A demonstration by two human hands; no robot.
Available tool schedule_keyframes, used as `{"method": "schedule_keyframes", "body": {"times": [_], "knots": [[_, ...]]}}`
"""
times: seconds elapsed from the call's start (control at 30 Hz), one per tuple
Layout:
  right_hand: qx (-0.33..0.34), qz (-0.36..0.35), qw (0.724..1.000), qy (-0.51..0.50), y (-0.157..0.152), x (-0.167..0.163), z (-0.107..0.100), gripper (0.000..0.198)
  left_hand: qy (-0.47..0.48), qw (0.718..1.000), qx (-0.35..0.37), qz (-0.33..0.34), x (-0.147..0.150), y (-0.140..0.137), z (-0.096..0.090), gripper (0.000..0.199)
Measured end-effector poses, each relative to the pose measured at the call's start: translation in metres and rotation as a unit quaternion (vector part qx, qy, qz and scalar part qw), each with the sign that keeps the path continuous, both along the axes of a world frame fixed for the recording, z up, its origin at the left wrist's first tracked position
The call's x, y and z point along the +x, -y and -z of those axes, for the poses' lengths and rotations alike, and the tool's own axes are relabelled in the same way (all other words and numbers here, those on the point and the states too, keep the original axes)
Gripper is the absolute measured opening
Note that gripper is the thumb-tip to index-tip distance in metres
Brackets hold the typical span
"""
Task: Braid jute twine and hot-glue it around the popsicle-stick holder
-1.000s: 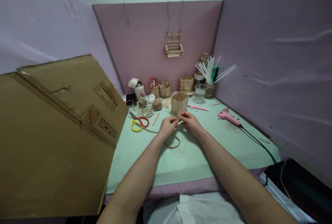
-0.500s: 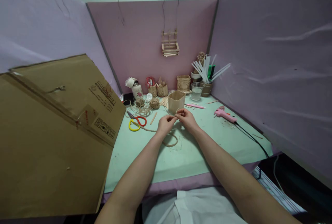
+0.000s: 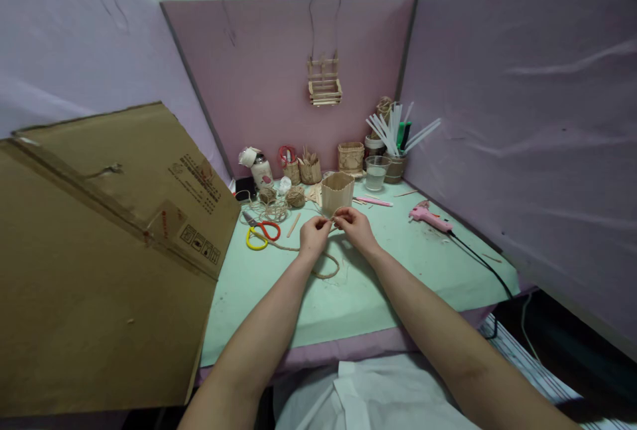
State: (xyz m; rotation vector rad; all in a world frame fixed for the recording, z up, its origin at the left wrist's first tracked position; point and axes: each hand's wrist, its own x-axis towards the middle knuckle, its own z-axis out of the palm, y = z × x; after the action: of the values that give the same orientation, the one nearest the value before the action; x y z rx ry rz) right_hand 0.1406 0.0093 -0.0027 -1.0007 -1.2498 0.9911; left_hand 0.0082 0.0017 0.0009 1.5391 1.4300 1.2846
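L hand point(image 3: 314, 236) & R hand point(image 3: 354, 225) nr ctr of frame, fingertips close together, both pinched on tan cord point(image 3: 326, 277). Exact grip pts too small to make out. Small bit of cord curves up by R fingertips; rest drops into a loop on the cloth below the hands, lower ctr, & another length runs L past the L wrist.

Just beyond fingers: wooden container point(image 3: 336, 202), upright, open top, wavy rim; can't tell if R fingertips touch it. L of hands: flat stick point(image 3: 293, 225), then scissors point(image 3: 261, 225) w/ red + yellow handles, cord's L run reaching the yellow one. Above those, ctr-L: twine ball point(image 3: 295, 196) next to loose twine point(image 3: 271, 212).

R of container: pink pen point(image 3: 373, 202) lying flat. Farther R: pink glue gun point(image 3: 432, 219) on its side, blk cable point(image 3: 478, 254) trailing to lower R.

Back row, mid-frame: jar point(image 3: 263, 172), stick holder point(image 3: 310, 170), lidless box point(image 3: 351, 159), clear cup point(image 3: 375, 176) w/ liquid, pot point(image 3: 395, 168) of white rods. Upper ctr: mini rack point(image 3: 324, 88) hung on pink wall point(image 3: 269, 71). Cardboard point(image 3: 109, 284) fills lower L. All tabletop stuff on pale green cloth point(image 3: 368, 314).
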Motion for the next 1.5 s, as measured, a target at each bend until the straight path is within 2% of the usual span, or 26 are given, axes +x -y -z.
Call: {"method": "schedule_keyframes", "body": {"times": [0.17,0.4,0.53,0.6,0.77,0.97,1.13,1.23,1.37,1.5], "knots": [[0.004,0.015,1.000,0.016,-0.001,-0.001,0.001,0.018,0.069,0.998,0.002,0.001,0.004,0.001,0.000,0.010],[-0.026,0.008,0.999,0.021,0.000,-0.001,0.001,0.022,0.143,0.988,-0.047,0.030,0.007,0.002,-0.004,0.014],[-0.022,0.016,0.999,0.025,0.001,0.000,0.000,0.021,0.244,0.959,-0.115,0.082,0.005,0.003,-0.007,0.018],[-0.009,0.026,0.999,0.038,0.002,0.001,-0.001,0.018,0.289,0.945,-0.130,0.084,0.005,0.004,-0.007,0.020],[0.025,0.041,0.995,0.082,0.002,0.000,-0.002,0.012,0.293,0.947,-0.120,0.048,0.007,0.003,-0.003,0.025],[0.051,0.046,0.991,0.119,0.001,-0.001,0.000,0.020,0.297,0.949,-0.107,0.018,0.007,0.001,-0.001,0.023],[0.078,0.057,0.986,0.136,0.003,0.000,0.000,0.019,0.307,0.945,-0.114,0.006,0.007,-0.001,0.000,0.018],[0.103,0.067,0.983,0.140,0.006,-0.002,-0.002,0.016,0.326,0.935,-0.138,0.022,0.007,-0.002,-0.002,0.017],[0.131,0.050,0.980,0.138,0.012,-0.006,-0.006,0.015,0.340,0.918,-0.189,0.076,0.001,-0.003,-0.009,0.011],[0.124,0.028,0.984,0.123,0.013,-0.006,-0.008,0.014,0.336,0.915,-0.198,0.105,-0.001,-0.001,-0.012,0.007]]}}
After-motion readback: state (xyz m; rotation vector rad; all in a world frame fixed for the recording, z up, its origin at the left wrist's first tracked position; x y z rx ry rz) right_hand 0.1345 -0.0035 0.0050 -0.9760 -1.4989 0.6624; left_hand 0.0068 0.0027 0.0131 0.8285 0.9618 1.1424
